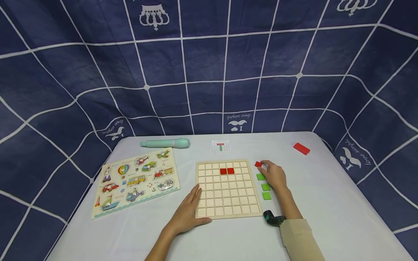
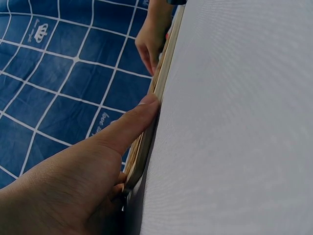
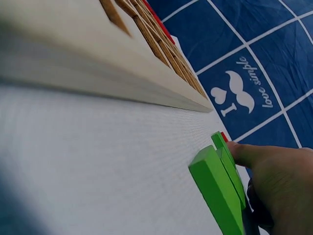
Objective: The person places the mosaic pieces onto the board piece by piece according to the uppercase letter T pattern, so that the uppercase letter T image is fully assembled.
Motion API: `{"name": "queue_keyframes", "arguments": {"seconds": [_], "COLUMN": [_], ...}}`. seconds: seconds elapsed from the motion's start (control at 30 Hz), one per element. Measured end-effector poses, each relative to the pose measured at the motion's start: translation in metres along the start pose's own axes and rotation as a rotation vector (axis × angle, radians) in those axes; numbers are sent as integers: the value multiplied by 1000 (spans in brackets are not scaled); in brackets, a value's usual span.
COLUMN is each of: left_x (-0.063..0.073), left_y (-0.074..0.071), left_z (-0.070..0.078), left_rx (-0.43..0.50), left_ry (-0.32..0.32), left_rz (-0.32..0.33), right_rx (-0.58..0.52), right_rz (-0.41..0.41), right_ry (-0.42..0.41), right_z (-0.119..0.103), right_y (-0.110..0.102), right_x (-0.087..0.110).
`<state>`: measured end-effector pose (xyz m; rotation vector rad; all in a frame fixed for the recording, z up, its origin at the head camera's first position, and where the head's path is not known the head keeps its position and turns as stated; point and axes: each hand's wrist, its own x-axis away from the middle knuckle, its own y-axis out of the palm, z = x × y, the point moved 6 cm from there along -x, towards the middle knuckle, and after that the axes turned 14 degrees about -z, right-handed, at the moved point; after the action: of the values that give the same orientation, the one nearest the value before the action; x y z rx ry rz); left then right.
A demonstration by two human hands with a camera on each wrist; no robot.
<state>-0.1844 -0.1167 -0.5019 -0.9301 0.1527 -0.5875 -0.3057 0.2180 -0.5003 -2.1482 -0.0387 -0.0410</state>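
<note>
On the table lies a square wooden grid board (image 1: 227,190) with two red square tiles (image 1: 226,171) side by side in its second row from the far side. My left hand (image 1: 186,212) rests at the board's near left corner, fairly straight fingers along the left edge and thumb against the front edge. Beyond the board's far right corner, my right hand (image 1: 274,176) pinches a red square tile (image 1: 258,164) between thumb and fingertips. Three green square tiles (image 1: 266,187) lie in a column between that hand and the board; the right wrist view shows the green tiles (image 3: 217,188) close up.
A small pattern card (image 1: 220,148) with a red and green T lies behind the board. To the left are a picture puzzle board (image 1: 137,181) and a mint-green tube-shaped object (image 1: 165,143). A red rectangular block (image 1: 302,148) lies at the far right.
</note>
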Motion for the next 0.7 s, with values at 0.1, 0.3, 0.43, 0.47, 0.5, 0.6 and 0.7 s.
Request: {"name": "queue_keyframes", "arguments": {"seconds": [0.1, 0.3, 0.43, 0.47, 0.5, 0.6, 0.7], "left_x": [0, 0, 0, 0, 0, 0, 1], "left_y": [0, 0, -1, -1, -1, -1, -1], "left_z": [0, 0, 0, 0, 0, 0, 1], "left_rx": [-2, -6, 1, 3, 3, 3, 3], "left_ry": [0, 3, 2, 0, 1, 3, 7], "left_rz": [1, 5, 9, 9, 10, 13, 13], "right_rx": [-10, -18, -33, -41, -50, -66, -66], "right_rz": [10, 30, 35, 35, 36, 43, 59], "right_ry": [3, -14, -26, -33, -43, -94, -160], "right_z": [1, 0, 1, 1, 0, -3, -10], "right_y": [0, -1, -1, -1, -1, 0, 0], "right_x": [1, 2, 2, 2, 2, 4, 7]}}
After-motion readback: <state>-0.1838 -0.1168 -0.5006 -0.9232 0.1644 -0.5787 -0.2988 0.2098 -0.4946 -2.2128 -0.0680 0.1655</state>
